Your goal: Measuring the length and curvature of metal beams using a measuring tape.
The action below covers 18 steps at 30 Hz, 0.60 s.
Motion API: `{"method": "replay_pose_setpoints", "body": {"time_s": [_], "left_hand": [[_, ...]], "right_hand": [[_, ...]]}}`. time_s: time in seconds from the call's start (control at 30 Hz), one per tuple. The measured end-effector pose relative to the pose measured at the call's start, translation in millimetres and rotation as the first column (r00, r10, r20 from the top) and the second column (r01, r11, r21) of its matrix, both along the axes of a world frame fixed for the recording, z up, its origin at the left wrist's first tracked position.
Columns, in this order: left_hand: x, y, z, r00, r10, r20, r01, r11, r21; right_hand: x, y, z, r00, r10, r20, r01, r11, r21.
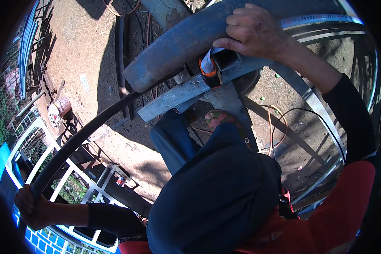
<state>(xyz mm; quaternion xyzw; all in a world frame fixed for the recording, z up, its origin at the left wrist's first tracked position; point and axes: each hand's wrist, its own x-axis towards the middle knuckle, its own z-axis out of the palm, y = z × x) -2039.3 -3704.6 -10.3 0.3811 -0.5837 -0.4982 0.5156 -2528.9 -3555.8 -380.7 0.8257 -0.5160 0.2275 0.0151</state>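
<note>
My left hand [33,208] is wrapped round the end of a long dark metal bar [84,131], which slants up to the end of a wide, bluish-grey steel piece [169,53]. My right hand [255,34] lies on that steel piece with its fingers curled and its thumb along the near edge. A tape measure [210,73] with an orange and black case hangs just below the thumb. Its pale blade [317,19] runs along the steel to the right from under my right hand, where the fingers hide part of it.
Under the steel lies a grey square tube [173,98] with an open-ended tube [227,59] on top. An orange hose [270,127] and a black cable curl on the ground. White metal frames [67,169] stand at the left, beside a reddish, cylinder-shaped can [60,108].
</note>
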Motion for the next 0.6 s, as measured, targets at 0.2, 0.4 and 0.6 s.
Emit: {"method": "replay_pose_setpoints", "body": {"time_s": [0.2,0.4,0.6], "left_hand": [[16.0,-7.3,-9.3,0.994,-0.089,-0.059,0.092,0.995,0.046],[8.7,-17.0,-13.0,0.99,-0.132,-0.049,0.134,0.99,0.036],[6.6,-21.3,-8.6,0.982,-0.176,-0.07,0.18,0.981,0.065]], "right_hand": [[-2.1,0.1,16.0,0.997,0.075,0.015,-0.074,0.997,-0.035],[-3.7,-1.5,16.1,0.997,0.077,-0.013,-0.077,0.995,-0.055],[-3.4,-1.2,16.8,0.996,0.081,0.021,-0.08,0.995,-0.051]]}}
